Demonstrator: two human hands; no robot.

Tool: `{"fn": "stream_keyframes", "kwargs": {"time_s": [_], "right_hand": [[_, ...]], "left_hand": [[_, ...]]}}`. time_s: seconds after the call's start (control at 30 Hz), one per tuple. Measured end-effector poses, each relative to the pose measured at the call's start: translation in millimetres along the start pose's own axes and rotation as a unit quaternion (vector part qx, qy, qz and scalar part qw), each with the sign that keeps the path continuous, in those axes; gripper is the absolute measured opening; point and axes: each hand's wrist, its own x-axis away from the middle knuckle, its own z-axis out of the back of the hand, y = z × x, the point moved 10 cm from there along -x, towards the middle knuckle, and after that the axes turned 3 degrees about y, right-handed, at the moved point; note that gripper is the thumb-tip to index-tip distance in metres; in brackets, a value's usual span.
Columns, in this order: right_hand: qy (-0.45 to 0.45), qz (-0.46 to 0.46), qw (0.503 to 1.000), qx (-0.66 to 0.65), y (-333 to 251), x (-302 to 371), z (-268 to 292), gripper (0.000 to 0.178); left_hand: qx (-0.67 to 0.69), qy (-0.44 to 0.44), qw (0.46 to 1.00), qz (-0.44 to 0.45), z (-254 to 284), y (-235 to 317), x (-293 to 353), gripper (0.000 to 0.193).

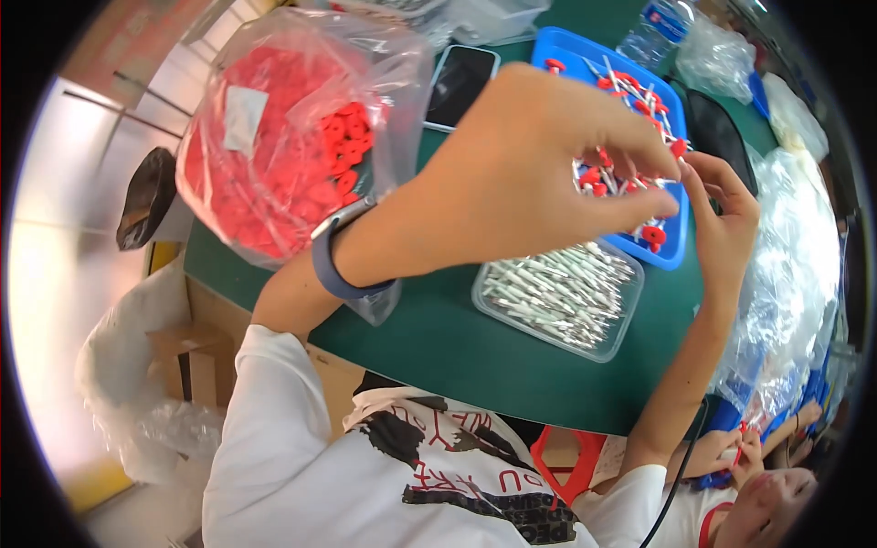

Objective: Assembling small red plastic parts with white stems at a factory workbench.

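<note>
My left hand (548, 160), with a dark-banded watch (340, 260) on its wrist, reaches over the blue tray (683, 239). Its thumb and index finger curve toward each other with a gap between them; the other fingers are partly hidden. My right hand (728, 205) is at the tray's right edge, thumb and index fingertip pinched close to a small red piece (678, 148). What they grip, if anything, is too small to tell. White sticks with red caps (653, 236) fill the tray. Below stands a clear plastic box (610, 354) of thin pale sticks (557, 297).
A clear bag of red parts (283, 137) sits on the green table (438, 333) at left. Behind lie a phone (461, 87) and a water bottle (656, 35). Clear plastic wrapping (786, 274) is piled at right, near another person's hands (731, 452).
</note>
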Motion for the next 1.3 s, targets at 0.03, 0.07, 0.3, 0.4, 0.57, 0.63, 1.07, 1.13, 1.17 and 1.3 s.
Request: {"fn": "stream_keyframes", "kwargs": {"time_s": [0.03, 0.07, 0.3, 0.4, 0.57, 0.63, 1.07, 1.13, 1.17, 1.3], "right_hand": [[0.016, 0.016, 0.998, 0.05, 5.0, -1.9, -2.4, 0.014], [0.03, 0.008, 0.998, 0.059, 20.7, -1.5, -2.1, 0.015], [0.095, 0.145, 0.961, 0.215, -10.5, 2.8, -2.3, 0.018], [-0.032, 0.093, 0.992, 0.082, -26.4, 8.9, -18.9, 0.018], [-0.287, 0.139, 0.948, 0.016, -57.7, 54.9, -70.8, 0.012], [-0.322, 0.152, 0.931, 0.076, -58.6, 71.5, -81.7, 0.015], [-0.24, 0.262, 0.925, 0.133, -56.5, 92.7, -113.0, 0.01], [-0.249, 0.271, 0.916, 0.159, -59.3, 90.3, -110.5, 0.012], [-0.245, 0.265, 0.918, 0.166, -60.5, 86.6, -104.5, 0.012], [-0.196, 0.303, 0.925, 0.12, -79.9, 77.1, -85.1, 0.015]], "left_hand": [[-0.017, -0.002, 1.0, -0.016, 3.3, 7.6, 7.9, 0.015], [-0.068, -0.072, 0.995, 0.012, 2.1, 11.3, 18.1, 0.012], [-0.373, -0.017, 0.921, 0.111, 128.6, -34.1, 100.1, 0.012], [-0.49, -0.121, 0.855, 0.116, 129.2, -66.5, 116.9, 0.017], [-0.594, -0.221, 0.734, 0.243, 121.9, -107.3, 119.2, 0.023], [-0.583, -0.242, 0.731, 0.259, 122.4, -113.6, 120.9, 0.022], [-0.553, -0.298, 0.748, 0.213, 170.1, -164.7, 155.3, 0.027], [-0.531, -0.252, 0.754, 0.293, 169.7, -169.6, 152.1, 0.032], [-0.526, -0.255, 0.759, 0.287, 166.5, -170.4, 148.5, 0.032], [-0.538, -0.276, 0.755, 0.254, 214.1, -201.9, 153.0, 0.029]]}}
